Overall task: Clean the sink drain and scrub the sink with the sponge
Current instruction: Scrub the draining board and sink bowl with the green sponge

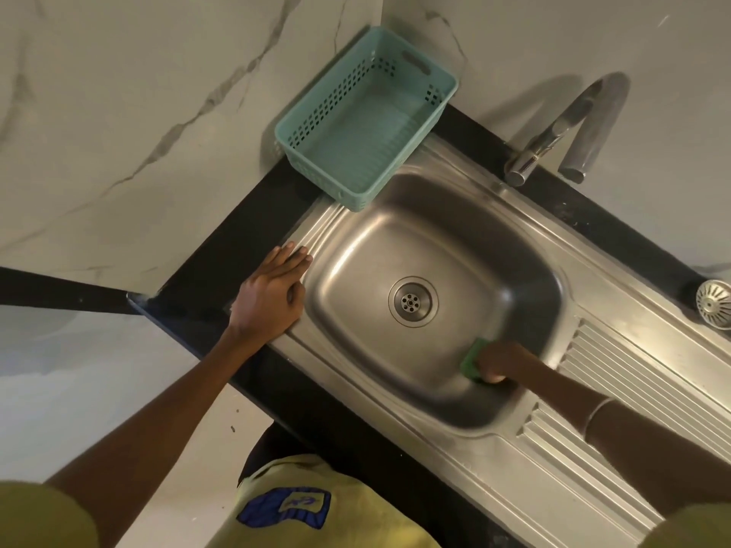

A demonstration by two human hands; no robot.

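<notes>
Here the right hand [499,363] is reaching down into the steel sink [510,247], its grip clamped on the green sponge [473,359], which is pressing against the basin floor near the front right corner, well apart from the round drain [413,302] at the centre. The left hand [273,288] is lying flat with straight fingers on the sink's left rim, beside the black surface [221,255]. A teal basket [366,116] is sitting behind the basin, a tap [561,132] is arching over the back, and a metal strainer [714,309] is lying at the right edge.
</notes>
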